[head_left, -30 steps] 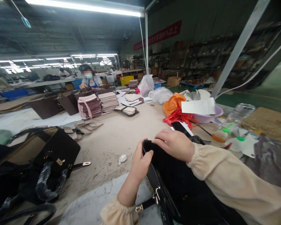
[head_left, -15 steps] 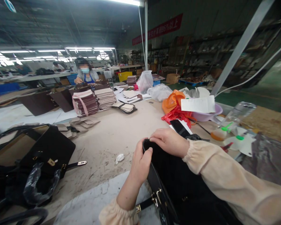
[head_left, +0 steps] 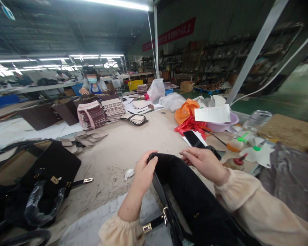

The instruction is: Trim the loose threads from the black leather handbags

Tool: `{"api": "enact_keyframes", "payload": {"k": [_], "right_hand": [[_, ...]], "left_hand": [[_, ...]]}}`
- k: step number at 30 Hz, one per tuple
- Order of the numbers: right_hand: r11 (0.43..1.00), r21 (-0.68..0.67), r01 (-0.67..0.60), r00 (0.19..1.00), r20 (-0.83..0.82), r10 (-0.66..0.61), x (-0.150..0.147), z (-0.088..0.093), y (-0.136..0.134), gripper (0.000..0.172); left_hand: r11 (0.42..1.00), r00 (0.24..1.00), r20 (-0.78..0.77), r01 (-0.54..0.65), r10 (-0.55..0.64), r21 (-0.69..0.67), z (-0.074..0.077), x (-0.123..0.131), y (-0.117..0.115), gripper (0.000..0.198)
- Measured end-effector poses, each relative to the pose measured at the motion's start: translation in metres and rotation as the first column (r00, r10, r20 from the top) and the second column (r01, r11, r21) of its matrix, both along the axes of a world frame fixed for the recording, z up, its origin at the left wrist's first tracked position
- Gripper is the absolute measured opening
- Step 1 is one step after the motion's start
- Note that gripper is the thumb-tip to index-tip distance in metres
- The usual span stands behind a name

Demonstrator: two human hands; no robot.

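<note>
Head view: your left hand (head_left: 143, 172) pinches the far corner of the rim of one black bag (head_left: 183, 186), thumb inside, the other fingers mostly hidden behind the wall. Your right hand (head_left: 205, 162) has its fingers bent beside that rim; you cannot tell from here whether they touch it or grasp anything. The bag stands open in front of you, its near end cut off by the bottom edge, its floor too dark to read. One strap (head_left: 154, 223) with a metal plate juts from its left side.

Beyond your right hand lies one phone (head_left: 192, 138), partly over white paper. Left, a second black bag (head_left: 63, 167) shows; how many lie around it is unclear. Farther off are two stacks of panels (head_left: 114, 110), two whitish plastic bags (head_left: 155, 91) and one purple basin (head_left: 218, 127), largely covered. One co-worker (head_left: 93, 87) is half hidden behind brown pieces (head_left: 39, 116).
</note>
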State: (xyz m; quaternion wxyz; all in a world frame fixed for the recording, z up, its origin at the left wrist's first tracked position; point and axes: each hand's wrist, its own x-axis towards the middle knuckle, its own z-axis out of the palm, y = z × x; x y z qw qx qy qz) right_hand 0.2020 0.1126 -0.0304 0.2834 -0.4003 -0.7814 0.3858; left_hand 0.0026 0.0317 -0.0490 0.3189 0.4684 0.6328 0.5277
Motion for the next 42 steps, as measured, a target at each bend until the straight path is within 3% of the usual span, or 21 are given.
{"api": "enact_keyframes", "payload": {"k": [5, 11, 17, 21, 24, 30, 35, 42], "right_hand": [[0.949, -0.221, 0.224, 0.971, -0.037, -0.238, 0.035, -0.030, -0.020, 0.038], [0.875, -0.408, 0.262, 0.943, -0.085, -0.322, 0.081, -0.066, -0.056, 0.047], [0.826, -0.490, 0.280, 0.943, -0.022, -0.333, 0.119, -0.097, -0.085, 0.045], [0.821, -0.491, 0.292, 0.939, -0.014, -0.342, 0.138, -0.115, -0.093, 0.041], [0.806, -0.498, 0.319, 0.927, -0.012, -0.374, 0.145, -0.121, -0.098, 0.041], [0.774, -0.531, 0.344, 0.913, -0.003, -0.408, 0.154, -0.121, -0.104, 0.031], [0.778, -0.531, 0.336, 0.915, -0.010, -0.403, 0.161, -0.125, -0.105, 0.030], [0.797, -0.501, 0.338, 0.917, -0.017, -0.399, 0.157, -0.127, -0.101, 0.035]], "left_hand": [[1.000, 1.000, -0.016, -0.015, 0.015, 0.024, 0.008, -0.007, 0.007, 0.027], [0.989, 0.989, -0.042, 0.145, -0.144, 0.000, 0.017, -0.012, 0.006, 0.029], [0.987, 0.955, -0.257, 0.121, -0.145, -0.110, 0.029, -0.019, 0.010, 0.025], [0.977, 0.844, -0.506, 0.088, -0.176, -0.192, 0.037, -0.022, 0.013, 0.021], [0.975, 0.784, -0.587, 0.105, -0.203, -0.197, 0.039, -0.021, 0.015, 0.020], [0.969, 0.761, -0.606, 0.126, -0.233, -0.214, 0.040, -0.021, 0.016, 0.021], [0.924, 0.776, -0.507, 0.269, -0.376, -0.273, 0.050, -0.021, 0.012, 0.022], [0.949, 0.863, -0.423, 0.177, -0.277, -0.260, 0.044, -0.014, 0.018, 0.025]]}}
